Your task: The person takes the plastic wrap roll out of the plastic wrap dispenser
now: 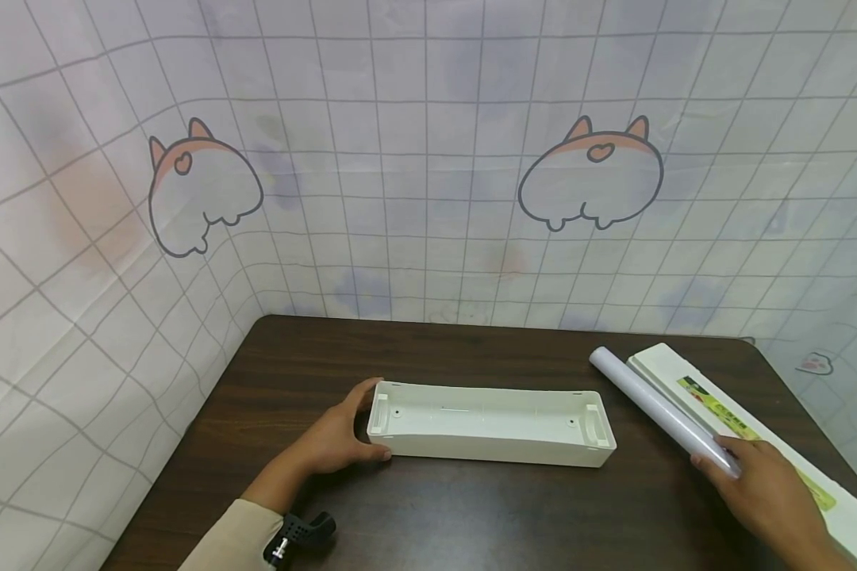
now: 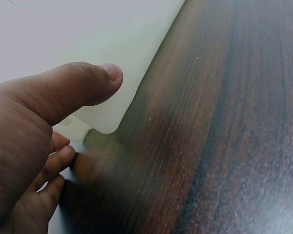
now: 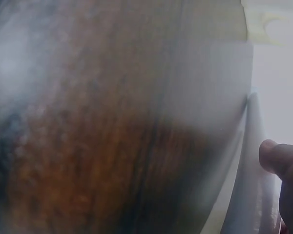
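A long white open-topped plastic case point(image 1: 486, 448) lies crosswise near the middle of the table. My left hand point(image 1: 343, 432) grips its left end, thumb on the near side and fingers round the back corner. In the left wrist view, the thumb point(image 2: 95, 85) lies against the case's pale wall. To the right, my right hand point(image 1: 767, 484) holds the near end of a glossy white roll point(image 1: 657, 404), which slants away to the left. Beside the roll is a long white lid-like piece point(image 1: 746, 428) with a green and yellow label.
Dark wood-grain table point(image 1: 471, 515) carries everything. A pale grid-patterned cloth with cartoon animals point(image 1: 593, 174) hangs behind it and at both sides. A black watch or strap point(image 1: 303, 535) is at the left wrist, by a beige sleeve point(image 1: 232, 539).
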Tool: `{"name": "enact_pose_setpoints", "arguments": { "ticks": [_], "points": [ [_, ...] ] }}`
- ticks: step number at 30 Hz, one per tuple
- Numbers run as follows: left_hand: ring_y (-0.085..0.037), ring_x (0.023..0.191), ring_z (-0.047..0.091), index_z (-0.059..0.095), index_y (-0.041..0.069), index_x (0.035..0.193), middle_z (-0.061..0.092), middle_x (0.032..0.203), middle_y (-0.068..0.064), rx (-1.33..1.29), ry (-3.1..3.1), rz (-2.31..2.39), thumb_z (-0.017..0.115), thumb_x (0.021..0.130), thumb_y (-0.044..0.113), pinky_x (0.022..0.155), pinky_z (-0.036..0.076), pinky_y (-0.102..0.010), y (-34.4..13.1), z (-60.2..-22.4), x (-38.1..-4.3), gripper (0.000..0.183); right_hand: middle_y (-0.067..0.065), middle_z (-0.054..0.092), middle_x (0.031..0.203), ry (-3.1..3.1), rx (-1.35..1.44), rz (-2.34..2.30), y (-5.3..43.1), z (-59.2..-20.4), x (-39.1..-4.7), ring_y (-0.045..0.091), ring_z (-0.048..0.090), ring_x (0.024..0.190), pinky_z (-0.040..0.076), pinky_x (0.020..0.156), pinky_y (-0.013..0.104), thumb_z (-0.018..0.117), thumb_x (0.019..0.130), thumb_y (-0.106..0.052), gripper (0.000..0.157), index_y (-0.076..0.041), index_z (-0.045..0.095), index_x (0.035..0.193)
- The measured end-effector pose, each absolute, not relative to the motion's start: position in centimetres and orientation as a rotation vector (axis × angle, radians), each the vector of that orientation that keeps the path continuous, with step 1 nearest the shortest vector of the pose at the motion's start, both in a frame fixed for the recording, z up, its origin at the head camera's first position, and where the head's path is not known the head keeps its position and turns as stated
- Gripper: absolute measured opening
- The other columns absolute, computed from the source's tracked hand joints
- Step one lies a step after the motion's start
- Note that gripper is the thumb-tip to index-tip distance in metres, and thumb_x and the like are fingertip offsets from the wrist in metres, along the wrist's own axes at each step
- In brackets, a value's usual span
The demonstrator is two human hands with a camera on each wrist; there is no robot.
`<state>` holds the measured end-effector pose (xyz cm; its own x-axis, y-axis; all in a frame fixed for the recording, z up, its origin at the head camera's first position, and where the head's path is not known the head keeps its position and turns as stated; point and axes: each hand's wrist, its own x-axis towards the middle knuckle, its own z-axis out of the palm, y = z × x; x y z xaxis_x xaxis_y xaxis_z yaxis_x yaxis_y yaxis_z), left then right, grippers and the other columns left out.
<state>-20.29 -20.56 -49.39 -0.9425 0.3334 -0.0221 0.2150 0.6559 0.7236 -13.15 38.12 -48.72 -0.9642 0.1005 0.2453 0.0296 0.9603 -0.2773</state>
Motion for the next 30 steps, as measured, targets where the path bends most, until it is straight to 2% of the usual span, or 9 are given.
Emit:
{"name": "enact_pose_setpoints", "arguments": {
  "ticks": [15,23,26,30],
  "points": [
    [-0.034,0.134,0.051,0.021,0.023,0.163,0.051,0.151,-0.01,0.441,2.719,1.154,0.095,0.071,0.043,0.106,0.037,-0.06,-20.7,-49.4,-20.1,0.12,0.038,0.061,0.103,-2.857,-0.037,0.383,37.9,-49.5,-13.2,0.054,0.059,0.094,0.045,0.075,0.065,0.083,0.085,-0.033,0.059,0.014,0.063,0.115],
    [-0.036,0.138,0.047,0.016,0.025,0.165,0.046,0.155,-0.012,0.464,2.72,1.146,0.094,0.073,0.041,0.108,0.035,-0.062,-20.7,-49.5,-20.1,0.122,0.038,0.06,0.103,-2.867,-0.022,0.383,38.0,-49.1,-13.4,0.055,0.059,0.095,0.045,0.077,0.066,0.082,0.087,-0.033,0.059,0.014,0.062,0.117],
    [-0.036,0.138,0.047,0.014,0.022,0.165,0.047,0.154,-0.013,0.471,2.724,1.146,0.095,0.073,0.041,0.109,0.034,-0.061,-20.8,-49.6,-20.0,0.124,0.039,0.06,0.105,-2.896,-0.063,0.368,38.2,-48.8,-13.3,0.057,0.057,0.098,0.045,0.078,0.067,0.079,0.089,-0.038,0.063,0.014,0.06,0.119],
    [-0.035,0.14,0.045,0.008,0.022,0.165,0.045,0.156,-0.014,0.495,2.713,1.161,0.095,0.071,0.04,0.11,0.034,-0.06,-21.1,-49.8,-20.0,0.129,0.04,0.057,0.113,-2.979,-0.137,0.375,38.3,-47.9,-13.3,0.059,0.053,0.105,0.043,0.08,0.069,0.071,0.093,-0.053,0.078,0.016,0.057,0.125]
  ]
}}
